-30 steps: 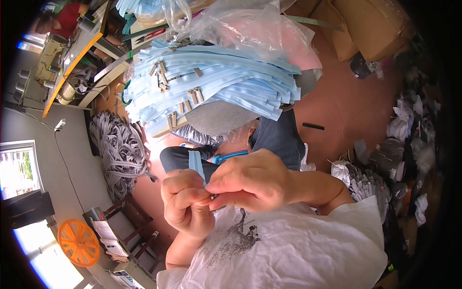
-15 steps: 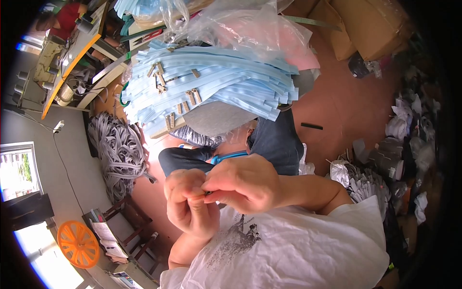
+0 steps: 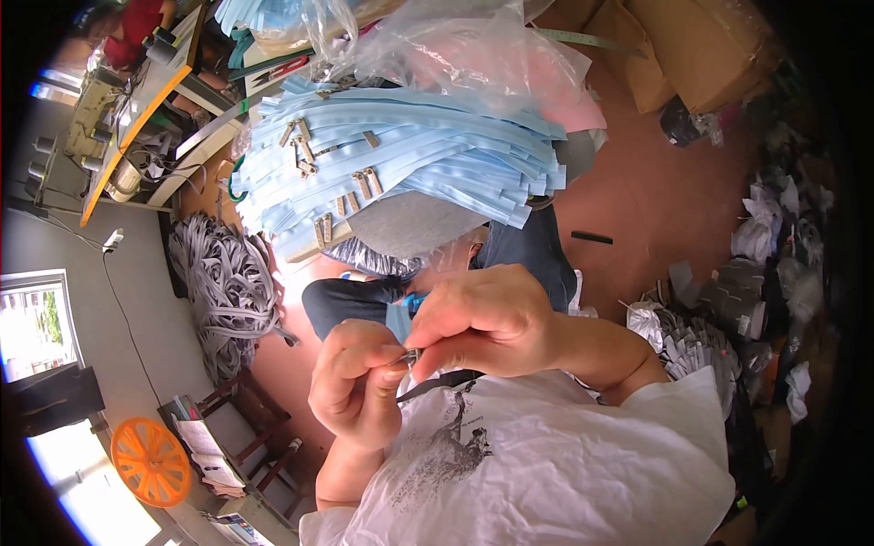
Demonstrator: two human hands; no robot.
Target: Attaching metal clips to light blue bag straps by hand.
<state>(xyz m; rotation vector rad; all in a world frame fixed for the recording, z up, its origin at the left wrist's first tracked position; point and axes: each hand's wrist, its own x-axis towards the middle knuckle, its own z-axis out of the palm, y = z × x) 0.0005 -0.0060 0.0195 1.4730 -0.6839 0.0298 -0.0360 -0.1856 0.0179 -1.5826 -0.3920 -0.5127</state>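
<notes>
My left hand (image 3: 355, 382) and my right hand (image 3: 487, 323) meet in front of my shirt, fingertips pinched. Between them is a small dark metal piece (image 3: 411, 356) that looks like a zipper slider; both hands grip it, and the fingers hide much of it. Behind the hands, a light-blue strip (image 3: 399, 320) shows over my lap. Beyond my knees, a thick bundle of light-blue zipper tapes (image 3: 428, 150) lies across a grey-topped stand (image 3: 410, 223). Several brass-coloured metal zipper pulls (image 3: 367, 182) rest on the tapes.
A heap of grey straps (image 3: 223, 291) lies on the floor at left, near an orange wheel (image 3: 150, 461). Sewing machines stand on a table (image 3: 137, 118) at far left, with a person in red behind. Clear plastic bags (image 3: 455, 45) top the bundle. Scraps (image 3: 774, 237) pile up at right.
My right hand has shifted slightly up and to the right, and the metal piece now shows more between the fingertips. The light-blue strip over my lap looks different in place.
</notes>
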